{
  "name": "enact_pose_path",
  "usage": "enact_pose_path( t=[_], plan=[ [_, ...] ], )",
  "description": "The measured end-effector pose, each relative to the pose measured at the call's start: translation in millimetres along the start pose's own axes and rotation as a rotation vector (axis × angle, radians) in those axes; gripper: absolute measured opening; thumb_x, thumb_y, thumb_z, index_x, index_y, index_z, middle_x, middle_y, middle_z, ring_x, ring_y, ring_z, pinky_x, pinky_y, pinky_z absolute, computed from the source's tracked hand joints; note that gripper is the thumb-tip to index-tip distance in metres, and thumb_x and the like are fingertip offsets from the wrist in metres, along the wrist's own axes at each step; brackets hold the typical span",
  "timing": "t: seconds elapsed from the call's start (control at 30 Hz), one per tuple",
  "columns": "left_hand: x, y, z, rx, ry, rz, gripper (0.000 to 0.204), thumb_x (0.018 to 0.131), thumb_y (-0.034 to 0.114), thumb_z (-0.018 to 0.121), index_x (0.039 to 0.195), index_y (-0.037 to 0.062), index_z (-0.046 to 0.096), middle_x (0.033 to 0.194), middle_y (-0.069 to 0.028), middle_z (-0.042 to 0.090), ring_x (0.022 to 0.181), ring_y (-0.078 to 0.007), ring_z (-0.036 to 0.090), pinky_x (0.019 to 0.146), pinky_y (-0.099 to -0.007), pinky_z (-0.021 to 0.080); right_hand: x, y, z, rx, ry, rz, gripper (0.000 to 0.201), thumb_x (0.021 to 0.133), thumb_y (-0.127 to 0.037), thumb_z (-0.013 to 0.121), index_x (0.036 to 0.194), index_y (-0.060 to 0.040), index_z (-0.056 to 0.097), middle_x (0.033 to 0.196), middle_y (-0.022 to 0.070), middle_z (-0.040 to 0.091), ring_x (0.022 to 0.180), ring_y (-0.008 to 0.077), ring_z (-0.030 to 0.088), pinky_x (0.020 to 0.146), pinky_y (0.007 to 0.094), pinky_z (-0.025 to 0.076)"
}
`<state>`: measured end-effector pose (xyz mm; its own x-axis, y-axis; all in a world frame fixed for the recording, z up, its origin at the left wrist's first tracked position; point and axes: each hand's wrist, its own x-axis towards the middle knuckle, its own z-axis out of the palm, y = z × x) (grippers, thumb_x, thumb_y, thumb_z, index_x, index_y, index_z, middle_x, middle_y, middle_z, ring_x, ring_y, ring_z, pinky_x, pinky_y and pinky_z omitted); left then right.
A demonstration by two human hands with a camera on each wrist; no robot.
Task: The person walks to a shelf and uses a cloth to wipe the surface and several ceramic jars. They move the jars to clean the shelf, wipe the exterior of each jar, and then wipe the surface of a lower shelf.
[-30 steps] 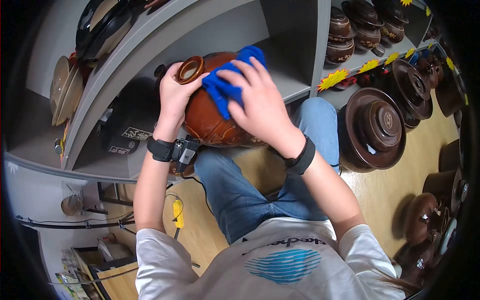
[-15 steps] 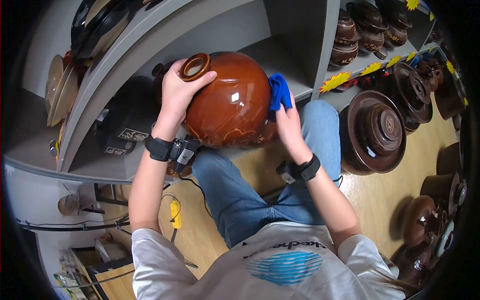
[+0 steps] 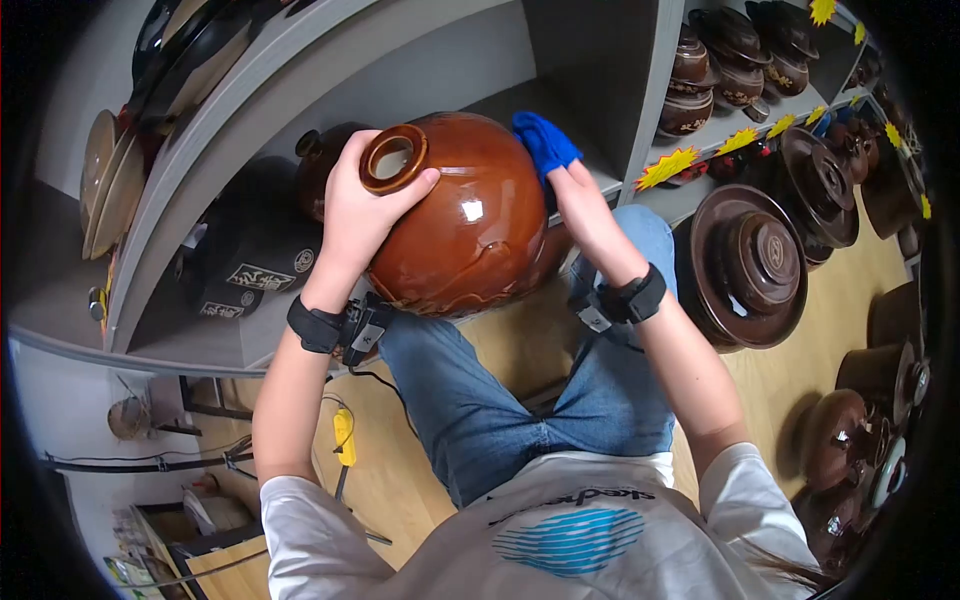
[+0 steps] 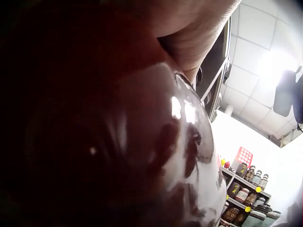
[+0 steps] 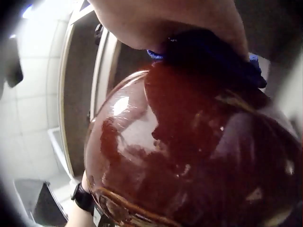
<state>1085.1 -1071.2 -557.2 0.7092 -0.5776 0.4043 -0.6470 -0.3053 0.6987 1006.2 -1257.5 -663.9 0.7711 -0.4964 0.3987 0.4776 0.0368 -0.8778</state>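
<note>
A big round jar (image 3: 470,220), glazed glossy brown with a raised pattern low on its side, lies tilted at the shelf's front edge, its mouth toward the left. My left hand (image 3: 358,210) grips it by the neck, thumb along the shoulder beside the rim (image 3: 394,158). At the jar's far right side, my right hand (image 3: 592,212) holds a blue cloth (image 3: 545,142) that covers its fingers. In the right wrist view the bunched cloth (image 5: 203,52) lies between the palm and the glazed wall. The left wrist view is mostly filled by the dark jar wall (image 4: 142,142).
A dark jar (image 3: 255,235) with white lettering stands left on the grey shelf (image 3: 590,110). Another brown jar (image 3: 322,165) sits behind my left hand. Large lidded crocks (image 3: 755,265) stand on the floor to the right, near my knee. A yellow power strip (image 3: 345,437) lies lower left.
My right hand with the cloth has gone from the jar's top to its right side, then a little up along that side. My left hand stays on the neck; the jar has shifted slightly.
</note>
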Motion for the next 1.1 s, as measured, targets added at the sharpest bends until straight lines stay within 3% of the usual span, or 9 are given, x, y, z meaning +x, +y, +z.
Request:
enact_pose_path(
  t=[0.03, 0.2, 0.4, 0.53, 0.63, 0.83, 0.9, 1.03, 1.1],
  plan=[
    [-1.3, 0.6, 0.5, 0.014, 0.004, 0.002, 0.036, 0.071, 0.011, 0.074, 0.099, 0.002, 0.054, 0.095, -0.0049, 0.06, 0.091, -0.0123, 0.056, 0.084, -0.0261, 0.042, 0.5, -15.8, 4.4, -0.001, -0.004, 0.001, 0.037, 0.086, -0.017, 0.042, 0.114, 0.0048, 0.05, 0.124, 0.0209, 0.049, 0.117, 0.03, 0.046, 0.1, 0.0338, 0.033],
    [-4.4, 0.8, 2.8, -0.008, 0.062, 0.056, 0.038, 0.067, 0.017, 0.076, 0.093, 0.0012, 0.054, 0.089, -0.0088, 0.063, 0.085, -0.0159, 0.061, 0.078, -0.0287, 0.047, -10.9, -69.6, 36.9, -1.026, -0.18, -0.543, 0.039, 0.074, -0.013, 0.055, 0.111, 0.0004, 0.056, 0.119, 0.0232, 0.049, 0.113, 0.0422, 0.043, 0.1, 0.0433, 0.034],
    [-16.1, 8.9, 4.7, 0.026, 0.076, 0.069, 0.041, 0.066, 0.017, 0.077, 0.095, 0.0019, 0.053, 0.091, -0.01, 0.063, 0.087, -0.0178, 0.061, 0.08, -0.0299, 0.047, -16.4, -71.0, 27.1, -0.895, -0.187, -0.475, 0.041, 0.075, -0.013, 0.055, 0.116, -0.0074, 0.054, 0.122, 0.0192, 0.049, 0.114, 0.0391, 0.044, 0.098, 0.044, 0.036],
    [-25.9, 10.2, 7.6, 0.105, 0.065, 0.098, 0.041, 0.068, 0.012, 0.075, 0.099, 0.0012, 0.051, 0.098, -0.009, 0.06, 0.094, -0.0164, 0.057, 0.086, -0.0288, 0.043, -20.7, 4.4, -10.0, -0.182, -0.025, 0.135, 0.041, 0.092, -0.027, 0.042, 0.123, -0.0015, 0.046, 0.131, 0.0138, 0.043, 0.119, 0.0255, 0.045, 0.101, 0.0325, 0.032],
    [-33.2, 13.3, 10.8, 0.069, 0.065, 0.121, 0.043, 0.065, 0.007, 0.075, 0.101, 0.0015, 0.051, 0.107, -0.0123, 0.059, 0.107, -0.0213, 0.054, 0.094, -0.0319, 0.039, -24.7, 21.8, -13.2, -0.066, -0.032, 0.047, 0.044, 0.094, -0.027, 0.036, 0.13, -0.001, 0.04, 0.134, 0.012, 0.042, 0.124, 0.0218, 0.039, 0.105, 0.0307, 0.026],
    [-49.4, 18.4, 14.1, 0.145, 0.055, 0.232, 0.046, 0.063, 0.005, 0.074, 0.102, 0.0032, 0.05, 0.106, -0.0115, 0.059, 0.114, -0.0276, 0.05, 0.098, -0.0379, 0.037, -32.7, 38.6, -27.2, 0.189, -0.087, 0.446, 0.043, 0.095, -0.023, 0.03, 0.132, -0.002, 0.038, 0.131, 0.0098, 0.045, 0.121, 0.0169, 0.041, 0.105, 0.0303, 0.027],
    [-54.1, 16.2, 15.5, 0.192, 0.044, 0.307, 0.048, 0.06, 0.005, 0.074, 0.101, 0.0038, 0.049, 0.105, -0.0117, 0.059, 0.114, -0.0312, 0.049, 0.099, -0.0417, 0.036, -29.9, 42.0, -31.1, 0.227, -0.055, 0.906, 0.041, 0.095, -0.021, 0.03, 0.129, -0.0018, 0.041, 0.126, 0.0102, 0.05, 0.118, 0.0161, 0.044, 0.103, 0.0299, 0.029],
    [-62.1, 22.1, 20.7, 0.226, 0.103, 0.302, 0.05, 0.056, 0.012, 0.079, 0.097, 0.0085, 0.052, 0.099, -0.0059, 0.061, 0.108, -0.029, 0.053, 0.097, -0.0454, 0.035, -17.6, 19.7, -23.5, 0.221, -0.083, 0.916, 0.04, 0.094, -0.02, 0.03, 0.127, -0.0015, 0.044, 0.122, 0.0102, 0.052, 0.115, 0.0148, 0.045, 0.103, 0.03, 0.03],
    [-64.8, 22.3, 19.8, 0.246, 0.082, 0.317, 0.05, 0.057, 0.009, 0.077, 0.099, 0.0065, 0.05, 0.102, -0.0081, 0.059, 0.111, -0.0301, 0.052, 0.098, -0.0438, 0.035, -13.3, 4.3, -16.6, 0.234, -0.151, 0.578, 0.039, 0.094, -0.019, 0.031, 0.126, -0.0004, 0.045, 0.124, 0.0102, 0.051, 0.116, 0.0158, 0.045, 0.103, 0.03, 0.03]
  ],
)
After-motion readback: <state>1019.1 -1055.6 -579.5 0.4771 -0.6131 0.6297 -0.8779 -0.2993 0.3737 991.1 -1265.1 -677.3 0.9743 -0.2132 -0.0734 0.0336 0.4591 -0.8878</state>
